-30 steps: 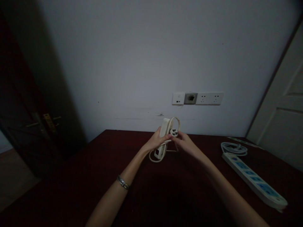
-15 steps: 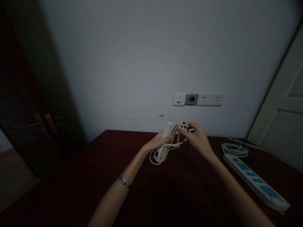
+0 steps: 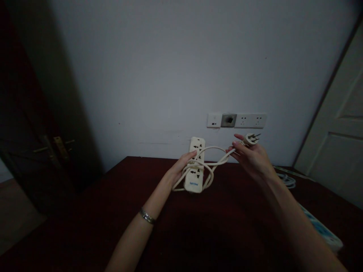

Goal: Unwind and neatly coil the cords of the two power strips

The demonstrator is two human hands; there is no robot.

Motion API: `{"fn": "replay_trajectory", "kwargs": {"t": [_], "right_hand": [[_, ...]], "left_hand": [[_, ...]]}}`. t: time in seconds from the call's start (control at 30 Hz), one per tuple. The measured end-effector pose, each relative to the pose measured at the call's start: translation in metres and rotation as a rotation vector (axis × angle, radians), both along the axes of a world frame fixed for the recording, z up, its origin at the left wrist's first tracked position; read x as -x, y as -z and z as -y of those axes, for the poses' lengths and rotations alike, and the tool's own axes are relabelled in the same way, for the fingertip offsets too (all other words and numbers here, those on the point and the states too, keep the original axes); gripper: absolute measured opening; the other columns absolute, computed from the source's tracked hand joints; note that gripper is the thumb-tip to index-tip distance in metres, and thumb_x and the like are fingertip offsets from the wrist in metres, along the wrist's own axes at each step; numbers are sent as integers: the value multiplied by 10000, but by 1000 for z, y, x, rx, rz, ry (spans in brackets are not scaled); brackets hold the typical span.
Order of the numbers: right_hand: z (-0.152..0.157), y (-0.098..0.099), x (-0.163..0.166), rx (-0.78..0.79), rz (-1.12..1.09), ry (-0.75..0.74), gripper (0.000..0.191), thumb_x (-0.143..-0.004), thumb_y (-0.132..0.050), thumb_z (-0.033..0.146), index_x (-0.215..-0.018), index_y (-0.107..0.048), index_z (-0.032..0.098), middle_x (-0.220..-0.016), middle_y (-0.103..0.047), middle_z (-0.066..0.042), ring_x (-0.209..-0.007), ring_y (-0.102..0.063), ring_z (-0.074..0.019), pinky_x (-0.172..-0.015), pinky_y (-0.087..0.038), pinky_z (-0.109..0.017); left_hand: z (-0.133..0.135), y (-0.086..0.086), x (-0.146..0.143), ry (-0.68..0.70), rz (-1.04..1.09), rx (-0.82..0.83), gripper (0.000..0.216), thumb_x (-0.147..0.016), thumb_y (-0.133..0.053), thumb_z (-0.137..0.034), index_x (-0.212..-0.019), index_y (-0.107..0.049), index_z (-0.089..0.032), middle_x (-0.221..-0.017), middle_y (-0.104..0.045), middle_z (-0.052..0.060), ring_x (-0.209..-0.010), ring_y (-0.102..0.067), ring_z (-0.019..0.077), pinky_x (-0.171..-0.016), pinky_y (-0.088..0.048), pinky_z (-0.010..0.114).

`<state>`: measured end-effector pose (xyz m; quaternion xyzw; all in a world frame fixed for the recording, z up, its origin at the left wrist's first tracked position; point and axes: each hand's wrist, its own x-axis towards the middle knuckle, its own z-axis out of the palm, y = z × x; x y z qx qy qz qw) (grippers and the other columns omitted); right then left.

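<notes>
My left hand point(image 3: 181, 166) grips a white power strip point(image 3: 194, 185) by its left side, with the thumb over the front. The strip is held upright above the table, its sockets facing me. Its white cord point(image 3: 217, 164) loops round the strip and runs across to the right. There my right hand point(image 3: 253, 155) is closed on the cord just behind the plug point(image 3: 251, 139). The plug's metal prongs point right, away from the strip. Part of the cord is hidden by my right fingers.
A second power strip point(image 3: 326, 234) with blue sockets lies at the right, partly behind my right forearm; its coiled cord point(image 3: 287, 181) is beyond. Wall sockets point(image 3: 251, 121) sit above the dark red table point(image 3: 127, 173). A door with a handle point(image 3: 61, 147) stands left.
My right hand has moved right with the plug, drawing out a length of cord from the strip. My left hand has turned the strip so its sockets face me.
</notes>
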<state>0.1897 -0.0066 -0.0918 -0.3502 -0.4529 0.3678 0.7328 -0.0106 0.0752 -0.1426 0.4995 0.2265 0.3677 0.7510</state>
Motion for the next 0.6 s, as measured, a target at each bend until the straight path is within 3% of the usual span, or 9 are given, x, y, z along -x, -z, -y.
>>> {"fn": "replay_trajectory", "kwargs": {"t": [0.13, 0.37, 0.6], "right_hand": [[-4, -9, -6, 34, 62, -37, 484, -592, -765, 269, -1026, -562, 194, -700, -565, 24, -631, -622, -131, -644, -572, -294], [11, -56, -7, 95, 221, -35, 324, -606, -722, 218, -908, -609, 189, -710, -573, 11, -580, -580, -112, -551, -567, -268], [50, -89, 1, 14, 327, 97, 281, -671, -684, 162, -947, -628, 159, -733, -598, -33, -608, -603, -128, -495, -506, -227]], "left_hand": [[0, 3, -1, 0, -43, -25, 333, -780, -593, -420, -860, -594, -97, -669, -642, 74, -552, -591, 138, -573, -491, 280], [-6, 7, -8, -60, -23, -103, 320, -760, -617, -404, -804, -585, -89, -635, -619, 51, -493, -560, 110, -512, -458, 233], [-13, 8, -7, -204, 21, 92, 352, -820, -523, -442, -848, -591, -98, -613, -636, 67, -511, -588, 148, -556, -487, 264]]}}
